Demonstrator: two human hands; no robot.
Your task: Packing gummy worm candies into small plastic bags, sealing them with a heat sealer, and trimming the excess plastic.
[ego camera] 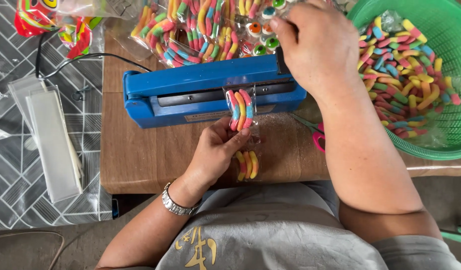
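closest to me is my grey shirt (270,235) with its yellow print, and just past it my left wrist with a metal watch (176,204). my left hand (215,150) has its grip narrow, thumb and fingers pinched on a clear candy strip bag (243,130) of striped gummy worms. one pocket of worms hangs below my fingers over the brown surface (140,150); the pocket above reaches into the mouth of the blue heat sealer (200,87), which lies across the surface in front of me. my right hand (315,45) rests palm-down on the sealer's arm at its right end, its grip closed over the black handle. a green basket (440,30) full of loose gummy worms sits at the right, and pink-handled scissors (318,135) peek out beside my right forearm. behind the sealer lie finished packets of worms (190,30). a stack of empty clear bags (53,145) lies on the patterned floor at the left.
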